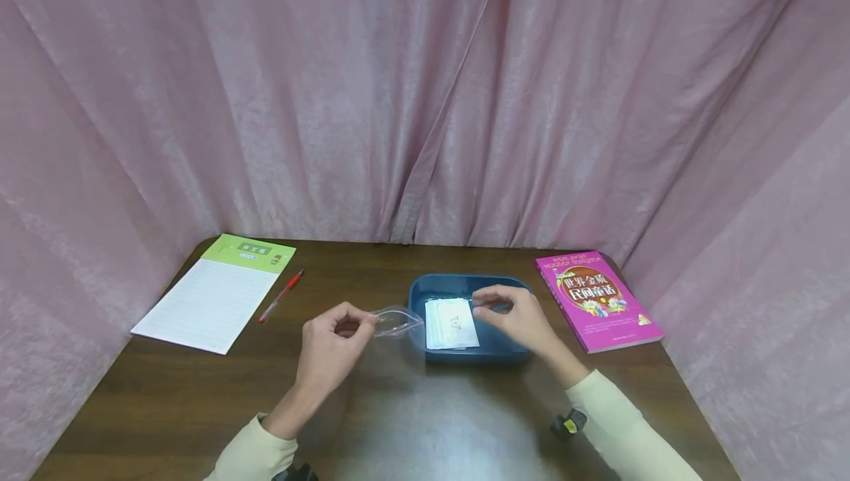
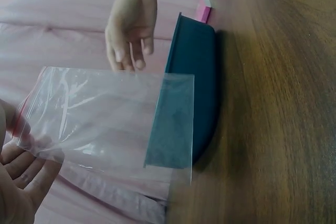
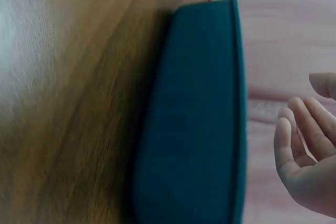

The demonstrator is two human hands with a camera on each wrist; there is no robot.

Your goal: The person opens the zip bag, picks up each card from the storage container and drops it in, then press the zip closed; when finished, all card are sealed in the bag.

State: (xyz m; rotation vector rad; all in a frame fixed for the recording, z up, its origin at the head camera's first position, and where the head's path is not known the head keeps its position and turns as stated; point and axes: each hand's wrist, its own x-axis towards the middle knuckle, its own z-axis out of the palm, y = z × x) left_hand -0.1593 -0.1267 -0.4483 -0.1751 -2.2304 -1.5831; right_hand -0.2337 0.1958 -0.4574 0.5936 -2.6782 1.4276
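Note:
My left hand (image 1: pixel 330 346) pinches a clear zip bag (image 1: pixel 398 331) near its top edge, and the bag's mouth gapes in the head view. In the left wrist view the see-through bag (image 2: pixel 100 116) hangs in front of the blue tray (image 2: pixel 195 56), with nothing visible inside it. White paper slips (image 1: pixel 453 324), the top one marked with handwriting, lie stacked in the left part of the tray (image 1: pixel 478 358). Over the tray, just right of the slips, is my right hand (image 1: pixel 516 314). Its fingers are loosely bent, thumb apart from them, holding nothing in the right wrist view.
On the left lie a lined writing pad (image 1: pixel 212 302) with a green header and a red pen (image 1: pixel 282 295). A pink book (image 1: pixel 598 302) rests at the right edge of the wooden table (image 1: pixel 372 429). Pink curtains (image 1: pixel 332 97) hang behind and at both sides.

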